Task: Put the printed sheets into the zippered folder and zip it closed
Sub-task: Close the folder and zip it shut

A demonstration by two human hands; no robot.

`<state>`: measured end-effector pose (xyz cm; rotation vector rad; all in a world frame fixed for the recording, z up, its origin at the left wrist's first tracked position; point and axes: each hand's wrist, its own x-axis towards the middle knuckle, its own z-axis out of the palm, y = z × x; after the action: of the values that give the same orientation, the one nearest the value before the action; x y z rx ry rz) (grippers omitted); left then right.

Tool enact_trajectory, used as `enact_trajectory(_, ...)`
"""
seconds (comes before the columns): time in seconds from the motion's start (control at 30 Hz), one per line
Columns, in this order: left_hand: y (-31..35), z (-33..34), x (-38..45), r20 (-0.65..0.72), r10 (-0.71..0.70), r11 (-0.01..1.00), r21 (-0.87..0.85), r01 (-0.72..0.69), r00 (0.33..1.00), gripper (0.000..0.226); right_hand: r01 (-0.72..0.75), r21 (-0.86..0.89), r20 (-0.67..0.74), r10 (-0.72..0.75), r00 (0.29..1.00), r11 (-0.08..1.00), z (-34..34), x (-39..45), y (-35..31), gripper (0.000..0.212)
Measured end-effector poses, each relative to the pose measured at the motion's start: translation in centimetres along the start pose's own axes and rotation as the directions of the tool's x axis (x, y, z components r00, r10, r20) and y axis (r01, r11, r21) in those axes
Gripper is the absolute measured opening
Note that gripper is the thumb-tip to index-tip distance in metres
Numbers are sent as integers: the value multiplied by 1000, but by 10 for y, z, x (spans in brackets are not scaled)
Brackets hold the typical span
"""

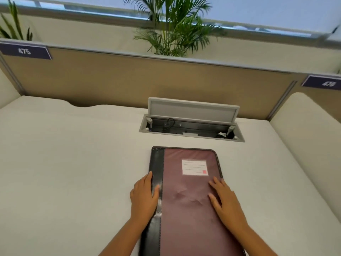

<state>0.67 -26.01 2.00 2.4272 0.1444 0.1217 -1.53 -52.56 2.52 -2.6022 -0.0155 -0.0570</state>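
White desk (73, 163), cable hatch (191, 124) open at rear. Zippered folder (186, 200) lies closed, flat on desk near front edge. Left hand (144, 197) rests flat, fingers loose, on its black spine; right hand (226, 202) lies flat, ungripping, on maroon cover

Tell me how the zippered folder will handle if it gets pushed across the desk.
The zippered folder lies flat, so it will probably slide, not tip or roll. Its maroon cover shows dents, so likely soft and slightly yielding. The glossy black spine under the left hand may be slippery.
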Motion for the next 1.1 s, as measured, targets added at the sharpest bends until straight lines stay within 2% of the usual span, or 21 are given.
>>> enact_trajectory(0.1, 2, -3, -4, 61, -4, 998, -67, 8, 998, 62, -88, 137, 1, 89, 996, 987, -1, -62, 5, 43)
enact_trajectory(0.2, -2, -4, -21, 136, 34, 996, -84, -22, 990, 66, -104, 175, 38, 99, 994, 979, 5, -97, 0, 59)
enact_trajectory(0.3, -12, -10, -54, 174, 89, 996, -31, -85, 981, 72, -120, 202, 28, 117, 993, 972, 14, -110, -7, 64)
enact_trajectory(0.33, -15, -14, -66, 200, 100, 995, -10, -100, 975, 80, -132, 216, 32, 128, 991, 967, 16, -111, -11, 65)
enact_trajectory(0.43, -27, -26, -88, 264, 84, 990, 84, -110, 961, 123, -175, 224, 68, 163, 984, 959, 19, -113, -28, 69)
enact_trajectory(0.5, -35, -37, -92, 281, 75, 984, 135, -117, 957, 131, -195, 212, 89, 180, 980, 958, 20, -113, -41, 82)
enact_trajectory(0.63, -56, -53, -89, 280, 84, 979, 157, -132, 956, 130, -208, 200, 103, 191, 976, 958, 29, -110, -65, 115)
enact_trajectory(0.7, -68, -59, -85, 261, 94, 976, 167, -141, 961, 124, -203, 196, 99, 187, 977, 959, 35, -106, -79, 121)
enact_trajectory(0.83, -87, -74, -73, 240, 118, 970, 181, -164, 964, 110, -206, 200, 86, 193, 977, 958, 50, -99, -104, 121)
enact_trajectory(1.1, -96, -81, -63, 231, 120, 966, 198, -168, 965, 114, -214, 79, 36, 212, 977, 974, 63, -91, -115, 117)
